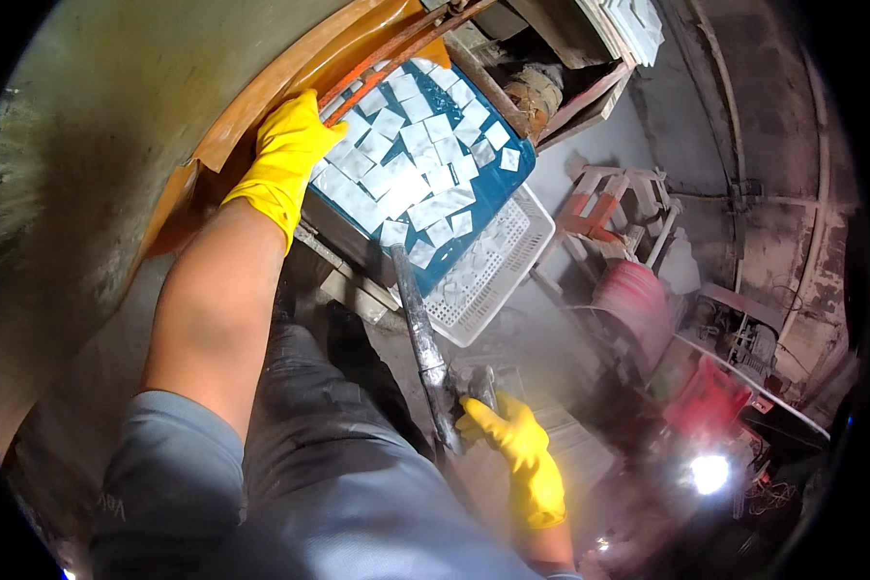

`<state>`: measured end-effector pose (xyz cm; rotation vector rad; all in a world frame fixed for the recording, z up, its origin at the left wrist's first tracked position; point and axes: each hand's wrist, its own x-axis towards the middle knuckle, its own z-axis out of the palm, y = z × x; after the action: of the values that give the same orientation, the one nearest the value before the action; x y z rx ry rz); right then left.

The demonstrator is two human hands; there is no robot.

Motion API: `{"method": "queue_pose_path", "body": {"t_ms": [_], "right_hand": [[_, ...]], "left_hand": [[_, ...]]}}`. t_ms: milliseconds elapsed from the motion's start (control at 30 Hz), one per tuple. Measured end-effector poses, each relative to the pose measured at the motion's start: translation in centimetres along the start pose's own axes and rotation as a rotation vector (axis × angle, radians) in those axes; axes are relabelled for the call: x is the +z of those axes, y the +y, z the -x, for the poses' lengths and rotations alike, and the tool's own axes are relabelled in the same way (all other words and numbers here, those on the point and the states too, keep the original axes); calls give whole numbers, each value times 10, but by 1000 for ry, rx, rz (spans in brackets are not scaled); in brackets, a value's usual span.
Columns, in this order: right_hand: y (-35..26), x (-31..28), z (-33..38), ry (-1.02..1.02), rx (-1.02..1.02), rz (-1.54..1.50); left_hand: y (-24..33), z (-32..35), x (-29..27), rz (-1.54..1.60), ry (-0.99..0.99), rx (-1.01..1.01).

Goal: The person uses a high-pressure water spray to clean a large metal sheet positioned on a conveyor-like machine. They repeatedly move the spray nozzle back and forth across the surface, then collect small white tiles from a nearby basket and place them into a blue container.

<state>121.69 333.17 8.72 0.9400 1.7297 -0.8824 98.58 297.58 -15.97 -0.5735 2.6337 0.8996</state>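
Observation:
My left hand (300, 135), in a yellow rubber glove, is closed around the lower end of an orange metal bar (382, 68). Beside it, many small white marbled square tiles (396, 174) lie spread on a blue board (498, 198). Some of them overlap. My right hand (512, 445), gloved in yellow too, is closed at the short side branch of a grey pipe (423, 338). The pipe's far end reaches up to the near edge of the tiles. Whether it touches them I cannot tell.
Under the board sits a white perforated plastic crate (498, 290). An orange sheet (271, 82) and a large dull curved surface (116, 145) stand at the left. To the right are a wooden frame (614, 208), a pink drum (633, 304), machinery (739, 333) and a bright lamp (710, 474).

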Motion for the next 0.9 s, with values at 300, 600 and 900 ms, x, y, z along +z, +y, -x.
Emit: {"method": "queue_pose_path", "body": {"t_ms": [300,600,900], "right_hand": [[-29,5,-9,-15,38,84],[-42,8,-19,-44,64,85],[-50,8,-19,-26,59,123]], "left_hand": [[3,-2,0,-65,48,-17],[3,-5,-2,-84,49,-12],[-6,-11,4,-90,84,-8]]}}
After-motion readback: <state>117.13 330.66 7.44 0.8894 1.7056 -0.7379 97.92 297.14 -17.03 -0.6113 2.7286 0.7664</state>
